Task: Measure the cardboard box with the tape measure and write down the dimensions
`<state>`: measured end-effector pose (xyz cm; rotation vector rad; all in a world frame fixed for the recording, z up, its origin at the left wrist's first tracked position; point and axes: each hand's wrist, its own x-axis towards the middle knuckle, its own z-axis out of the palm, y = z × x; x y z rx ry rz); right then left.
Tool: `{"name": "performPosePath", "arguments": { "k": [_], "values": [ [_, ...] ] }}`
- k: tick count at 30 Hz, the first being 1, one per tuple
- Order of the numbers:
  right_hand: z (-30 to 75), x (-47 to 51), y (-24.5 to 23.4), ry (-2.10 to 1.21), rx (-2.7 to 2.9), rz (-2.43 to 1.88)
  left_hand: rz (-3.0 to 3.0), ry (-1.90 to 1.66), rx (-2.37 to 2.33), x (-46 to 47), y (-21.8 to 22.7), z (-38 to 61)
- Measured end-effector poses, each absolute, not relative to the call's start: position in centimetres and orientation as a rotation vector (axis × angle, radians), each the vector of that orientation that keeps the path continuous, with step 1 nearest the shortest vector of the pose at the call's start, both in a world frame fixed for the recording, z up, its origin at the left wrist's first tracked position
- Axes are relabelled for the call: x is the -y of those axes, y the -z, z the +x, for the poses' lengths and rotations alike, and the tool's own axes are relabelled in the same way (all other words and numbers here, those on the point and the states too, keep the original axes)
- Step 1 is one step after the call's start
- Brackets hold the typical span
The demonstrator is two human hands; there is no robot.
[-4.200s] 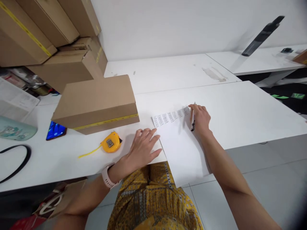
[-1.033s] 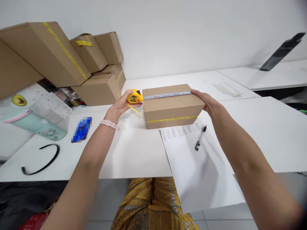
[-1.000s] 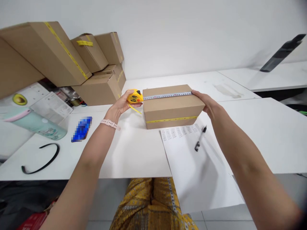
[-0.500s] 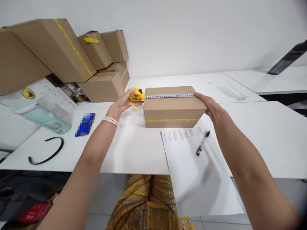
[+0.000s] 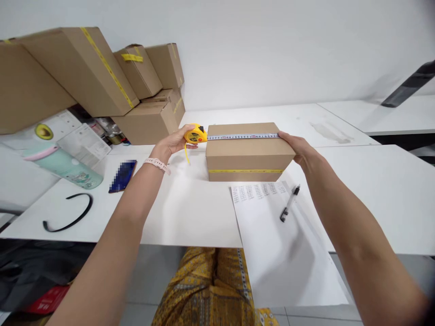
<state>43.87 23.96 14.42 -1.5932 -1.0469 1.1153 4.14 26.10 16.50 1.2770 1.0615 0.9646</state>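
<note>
A closed cardboard box (image 5: 249, 148) with a yellow tape strip along its near side sits on the white table in front of me. My left hand (image 5: 173, 141) is closed around a yellow tape measure (image 5: 196, 134) at the box's left edge, its yellow strap hanging below. The blade (image 5: 243, 136) is drawn out flat across the box top to the right edge. There my right hand (image 5: 298, 146) pinches the blade's end against the box, its other fingers down the right side and partly hidden.
Stacked cardboard boxes (image 5: 149, 122) stand at the back left, near a mint-green tumbler (image 5: 73, 170) and a pixelated blue item (image 5: 123, 175). A black curved band (image 5: 76, 219) lies at the left. Paper (image 5: 282, 258) with a pen (image 5: 290, 203) overhangs the near edge. A dark cylinder (image 5: 408, 85) is far right.
The whole view has shifted slightly. The strap on the tape measure now hangs straighter down. Both hands, the blade and the box keep their places relative to one another.
</note>
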Motion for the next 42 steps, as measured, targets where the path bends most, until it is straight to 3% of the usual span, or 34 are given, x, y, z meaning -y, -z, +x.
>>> {"name": "performPosePath", "arguments": {
  "k": [14,22,27,32,42],
  "values": [
    [43.5,-24.1,-15.2,-0.959,1.047,-1.689,1.392,-0.899,-1.139,-24.9,-18.2,4.6],
    [44.6,-26.7,-15.9,-0.751,1.134,-1.642,1.599,-0.796,-1.104,-19.6,-21.8,6.4],
    [42.6,-28.7,-17.2,-0.72,1.377,-1.356,1.354,-0.544,-0.796,-11.6,-18.4,12.1],
    [38.3,-31.0,-18.1,-0.788,1.701,-1.457,1.002,-0.82,-0.735,-7.5,-14.6,19.8],
    [36.6,-35.1,-16.1,-0.614,1.793,-1.657,0.922,-0.989,-0.819,-9.5,-16.8,24.9]
  ]
}}
